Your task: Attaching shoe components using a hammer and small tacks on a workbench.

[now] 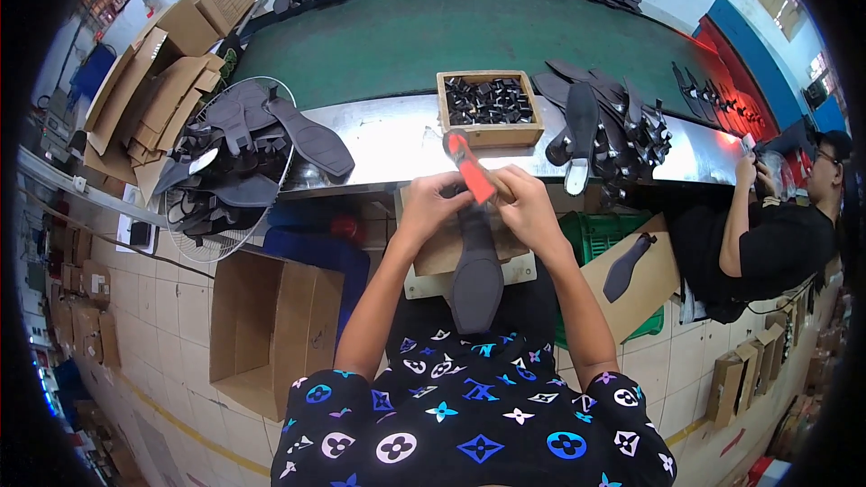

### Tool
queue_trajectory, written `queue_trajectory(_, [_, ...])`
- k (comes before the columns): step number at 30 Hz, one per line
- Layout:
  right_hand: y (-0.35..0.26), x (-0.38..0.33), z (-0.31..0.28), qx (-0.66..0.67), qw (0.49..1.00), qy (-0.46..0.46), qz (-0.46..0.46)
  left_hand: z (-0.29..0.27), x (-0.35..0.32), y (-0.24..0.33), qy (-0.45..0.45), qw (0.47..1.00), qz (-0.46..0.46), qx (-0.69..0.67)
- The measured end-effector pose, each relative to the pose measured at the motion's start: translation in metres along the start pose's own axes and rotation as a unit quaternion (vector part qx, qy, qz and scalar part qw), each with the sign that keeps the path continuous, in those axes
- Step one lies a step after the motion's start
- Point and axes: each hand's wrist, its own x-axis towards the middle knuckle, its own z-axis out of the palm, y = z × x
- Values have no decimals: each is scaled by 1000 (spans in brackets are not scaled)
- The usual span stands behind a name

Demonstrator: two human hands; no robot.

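Note:
A dark shoe sole (pixel 477 284) lies before me, its broad toe part toward my body and its narrow end up at my hands. My right hand (pixel 526 207) is closed round the wooden handle of a hammer with a red-covered head (pixel 471 169). The hammer head hangs over the narrow end of the sole. My left hand (pixel 435 206) is closed in a pinch at that end, beside the hammer head; what its fingertips grip is hidden. Under the sole is a brown block (pixel 437 254) on a pale metal plate (pixel 519 271).
A wooden box (pixel 492 136) of small black pieces stands on the metal bench edge (pixel 370 140), before a green conveyor belt (pixel 379 45). Heeled soles pile up in a wire basket (pixel 230 248) and at right (pixel 582 122). A cardboard box (pixel 275 334) sits left; a co-worker (pixel 776 234) sits right.

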Motion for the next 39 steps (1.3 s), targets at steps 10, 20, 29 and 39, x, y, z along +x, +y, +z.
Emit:
queue_trajectory(10, [-75,-56,-34,37,997,52,42,1,1,-12,-24,988,-39,-147])
queue_trajectory(20, [-74,-51,-33,-17,995,-34,97,-1,-1,-10,-37,994,-39,-94])
queue_trajectory(29, [-102,-62,-58,-57,990,92,-89,-6,-13,-4,-69,981,32,179])
queue_trajectory(39, [-105,-81,-48,297,932,206,-42,-12,-11,-1,-111,975,12,192])
